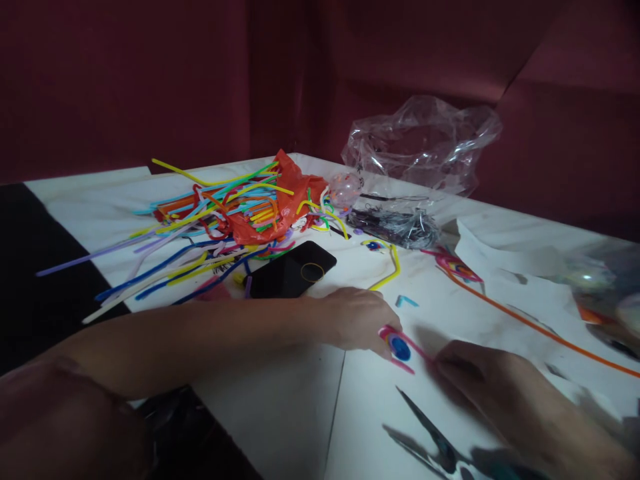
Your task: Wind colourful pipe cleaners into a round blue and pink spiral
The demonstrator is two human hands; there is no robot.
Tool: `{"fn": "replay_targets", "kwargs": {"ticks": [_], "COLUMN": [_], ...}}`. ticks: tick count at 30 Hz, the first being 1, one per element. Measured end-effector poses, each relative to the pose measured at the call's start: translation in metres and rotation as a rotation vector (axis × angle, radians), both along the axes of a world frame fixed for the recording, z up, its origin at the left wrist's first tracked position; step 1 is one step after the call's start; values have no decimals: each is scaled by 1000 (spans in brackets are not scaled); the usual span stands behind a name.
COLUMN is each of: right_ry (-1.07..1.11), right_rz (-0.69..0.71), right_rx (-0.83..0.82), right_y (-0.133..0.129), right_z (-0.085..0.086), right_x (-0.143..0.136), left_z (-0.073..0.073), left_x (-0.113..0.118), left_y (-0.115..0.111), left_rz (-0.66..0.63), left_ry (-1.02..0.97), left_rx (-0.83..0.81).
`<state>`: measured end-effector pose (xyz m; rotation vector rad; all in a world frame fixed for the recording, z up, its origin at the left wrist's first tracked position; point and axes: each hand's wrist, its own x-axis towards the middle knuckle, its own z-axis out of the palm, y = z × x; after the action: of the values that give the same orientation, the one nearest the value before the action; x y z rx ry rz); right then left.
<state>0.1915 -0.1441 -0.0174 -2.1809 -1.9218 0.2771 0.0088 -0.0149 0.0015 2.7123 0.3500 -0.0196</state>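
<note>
My left hand [364, 319] reaches across the table, its fingers closed on the left side of a small craft piece with a round blue centre [400, 347]. A pink pipe cleaner [413, 343] runs along this piece. Its right end is pinched in the fingertips of my right hand [480, 373]. My left fingers hide part of the piece. Just below it lies a pair of scissors [440, 443] with the blades spread. A short bent light-blue pipe cleaner [407, 301] rests beyond my hands.
A black phone [287, 270] lies beyond my left forearm. Many coloured pipe cleaners spill from a red plastic bag [295, 190]. Behind stands a clear plastic bag [425, 150]. A long orange pipe cleaner [535, 325] and white paper [515, 257] lie at right, and a yellow pipe cleaner [396, 263] in the middle.
</note>
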Motion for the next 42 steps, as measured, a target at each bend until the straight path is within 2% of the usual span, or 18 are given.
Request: {"fn": "replay_targets", "kwargs": {"ticks": [10,18,28,38,42], "right_ry": [6,7,135,172,174], "right_rz": [-77,-69,-35,-19,-31], "right_rx": [-188,-125,-123,-38,2], "right_y": [-1,1,6,2,0], "right_z": [7,-1,-8,-9,-15], "right_x": [-19,-24,-22,-21,-14], "left_z": [1,-6,-8,-11,-11], "left_x": [-3,-3,-2,-1,-1], "left_y": [-10,-17,-28,-32,-33], "left_rz": [119,193,262,288,290], "left_ry": [6,-24,-42,-65,-79], "left_rx": [1,38,117,183,186]}}
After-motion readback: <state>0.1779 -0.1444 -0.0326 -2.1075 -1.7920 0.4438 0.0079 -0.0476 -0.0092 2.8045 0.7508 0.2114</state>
